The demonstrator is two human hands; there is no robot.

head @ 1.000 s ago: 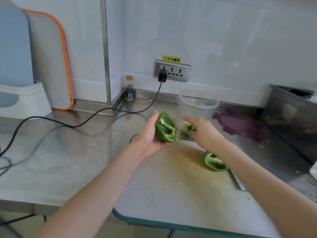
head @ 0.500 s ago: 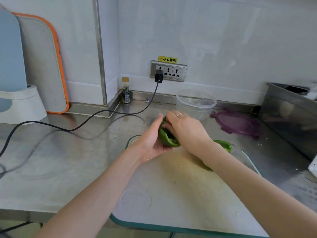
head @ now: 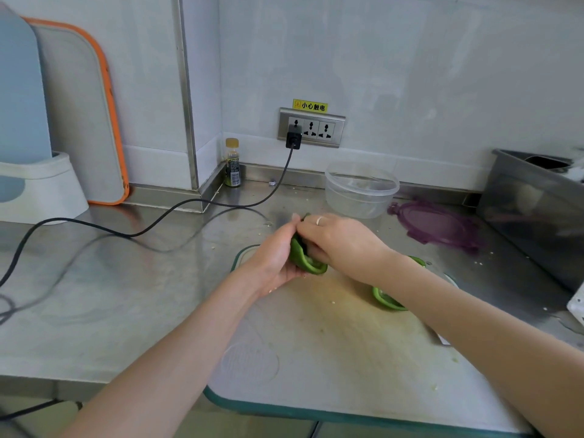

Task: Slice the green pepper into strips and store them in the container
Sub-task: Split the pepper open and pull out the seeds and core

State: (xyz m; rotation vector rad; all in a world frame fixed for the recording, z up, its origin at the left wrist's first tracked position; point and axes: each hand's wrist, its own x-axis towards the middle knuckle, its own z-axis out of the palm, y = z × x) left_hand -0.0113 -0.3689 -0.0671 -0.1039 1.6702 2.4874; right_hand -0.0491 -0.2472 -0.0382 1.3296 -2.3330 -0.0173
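Green-edged board (head: 316, 358) nearest me, a second pepper half (head: 387, 300) lying on it under my right arm; above it my left hand (head: 273, 259) cups one pepper half (head: 305, 259), right hand (head: 339, 240) fingers curled into it; clear container (head: 361, 189) beyond, open.

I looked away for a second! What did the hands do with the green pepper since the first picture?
The right hand moved left from beside the green pepper half and now digs its fingers into it. A second earlier it held a pale piece; that is gone from view. The left hand keeps its grip on the half. The other pepper half, clear round plastic container and purple lid stayed put.
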